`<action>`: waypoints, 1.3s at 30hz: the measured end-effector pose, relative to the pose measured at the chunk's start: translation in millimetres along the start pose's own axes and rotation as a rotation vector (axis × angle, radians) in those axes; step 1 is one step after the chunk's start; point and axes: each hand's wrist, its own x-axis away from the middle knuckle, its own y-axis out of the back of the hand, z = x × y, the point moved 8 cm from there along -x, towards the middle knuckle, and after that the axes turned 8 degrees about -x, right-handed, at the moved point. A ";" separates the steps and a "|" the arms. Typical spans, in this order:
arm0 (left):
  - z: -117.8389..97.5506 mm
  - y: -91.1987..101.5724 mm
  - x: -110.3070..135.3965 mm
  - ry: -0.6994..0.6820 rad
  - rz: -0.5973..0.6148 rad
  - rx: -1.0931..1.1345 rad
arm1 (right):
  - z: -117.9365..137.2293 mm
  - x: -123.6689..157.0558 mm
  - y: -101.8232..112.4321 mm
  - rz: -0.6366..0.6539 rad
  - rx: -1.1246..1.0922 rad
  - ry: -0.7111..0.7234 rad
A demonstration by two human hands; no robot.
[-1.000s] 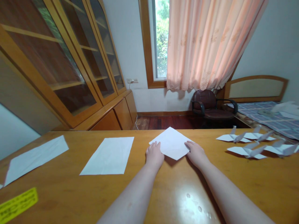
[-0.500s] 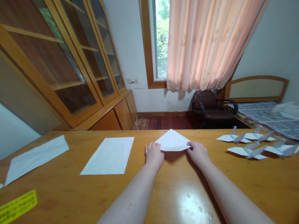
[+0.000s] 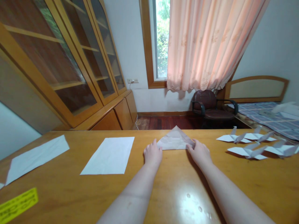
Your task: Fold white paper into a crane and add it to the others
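Paper (image 3: 174, 140), a folded triangle near the far edge of the table (image 3: 70, 199), is pinched by the right hand (image 3: 200, 153), the left hand (image 3: 153, 155) loosely curled, grip unclear, so uneven pressure could skew it.

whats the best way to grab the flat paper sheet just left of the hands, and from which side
Probably by its right edge, coming from the right, since that edge faces the left hand. The flat paper sheet lies on the tabletop, so a fingertip would likely need to lift the edge before thumb and finger pinch it.
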 end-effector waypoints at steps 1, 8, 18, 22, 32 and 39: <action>0.0 0.1 0.1 0.002 -0.002 -0.008 | -0.3 -0.1 -0.3 0.002 0.008 -0.002; 0.8 -2.3 0.5 0.000 -0.017 -0.034 | -1.7 -0.6 -4.3 -0.001 0.072 0.016; -25.6 -7.5 6.2 -0.315 -0.011 0.124 | -4.5 0.1 -4.6 -0.016 0.105 -0.036; -53.4 -17.3 27.3 -0.641 0.153 0.187 | -3.7 -0.1 -6.0 -0.004 0.103 -0.019; -59.4 -21.9 37.7 -0.703 0.252 0.095 | 17.8 5.3 -4.2 -0.088 -0.027 0.243; -58.5 -23.0 36.4 -0.684 0.234 0.075 | 34.8 14.0 -23.6 0.116 -0.101 0.457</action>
